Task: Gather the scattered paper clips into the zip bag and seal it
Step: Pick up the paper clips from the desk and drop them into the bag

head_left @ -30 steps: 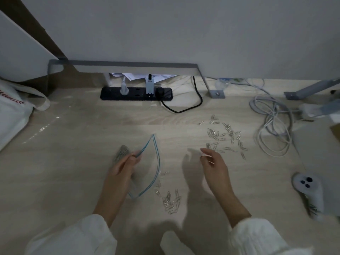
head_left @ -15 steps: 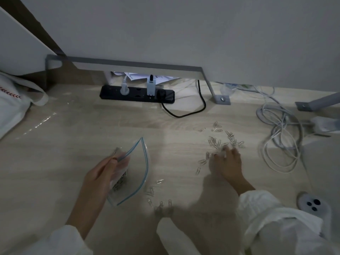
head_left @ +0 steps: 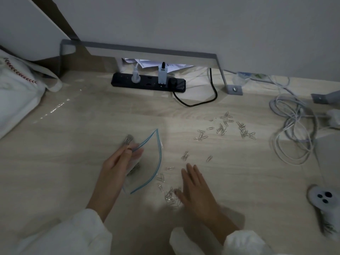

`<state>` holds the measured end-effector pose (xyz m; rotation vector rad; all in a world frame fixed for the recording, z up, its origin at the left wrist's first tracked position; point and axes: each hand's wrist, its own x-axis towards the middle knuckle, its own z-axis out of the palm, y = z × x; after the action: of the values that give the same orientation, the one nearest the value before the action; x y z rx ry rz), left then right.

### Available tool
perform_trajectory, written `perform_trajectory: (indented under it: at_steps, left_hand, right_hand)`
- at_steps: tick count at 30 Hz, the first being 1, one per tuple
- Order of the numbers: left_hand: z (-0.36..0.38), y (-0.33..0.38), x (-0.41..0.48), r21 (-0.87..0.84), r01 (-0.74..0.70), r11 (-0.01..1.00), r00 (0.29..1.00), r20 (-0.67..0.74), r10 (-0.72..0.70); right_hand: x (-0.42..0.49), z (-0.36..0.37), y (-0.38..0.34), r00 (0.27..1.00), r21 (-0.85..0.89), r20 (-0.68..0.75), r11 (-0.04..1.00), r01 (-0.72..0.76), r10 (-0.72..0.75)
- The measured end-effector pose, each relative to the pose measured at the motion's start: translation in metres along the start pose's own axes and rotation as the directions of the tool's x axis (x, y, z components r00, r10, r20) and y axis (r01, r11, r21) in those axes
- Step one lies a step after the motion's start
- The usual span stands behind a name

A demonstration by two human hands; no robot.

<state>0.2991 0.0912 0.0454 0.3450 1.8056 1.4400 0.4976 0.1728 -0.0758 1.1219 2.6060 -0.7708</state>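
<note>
A clear zip bag [head_left: 147, 162] with a blue zip line stands open on the pale wooden floor, a few paper clips inside it. My left hand [head_left: 117, 166] pinches the bag's rim at its left side. Silver paper clips lie in two groups: a far scatter [head_left: 224, 127] to the right and a near pile [head_left: 170, 195] just right of the bag. My right hand [head_left: 195, 188] lies flat with straight fingers on the floor, its thumb side against the near pile.
A black power strip [head_left: 149, 83] with plugs sits by the wall. A coil of white cable [head_left: 292, 129] lies at the right, a white controller [head_left: 323, 197] at the lower right, a white cloth bag [head_left: 16, 92] at the left.
My right hand has come back from the far scatter to the near pile and flattened on the floor. The left hand keeps holding the bag open, now a little more upright.
</note>
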Motion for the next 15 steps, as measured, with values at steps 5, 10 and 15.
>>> perform_trajectory:
  at_steps: [5, 10, 15]
  left_hand:
    - [-0.004, -0.002, -0.003, -0.054, 0.019, 0.998, 1.0, 0.018, -0.018]
    - [-0.012, -0.005, -0.003, -0.038, 0.025, 0.999, 0.999, 0.048, -0.023]
    - [-0.019, -0.006, -0.003, -0.02, 0.043, 0.999, 0.997, 0.058, -0.042]
  right_hand:
    - [-0.025, 0.027, -0.024, 0.998, 0.106, 0.028, 0.993, 0.052, -0.055]
    - [-0.036, 0.021, -0.033, 0.973, 0.28, -0.205, 0.959, -0.047, 0.108]
    - [-0.039, 0.027, -0.029, 0.974, 0.31, -0.067, 0.932, -0.187, 0.218]
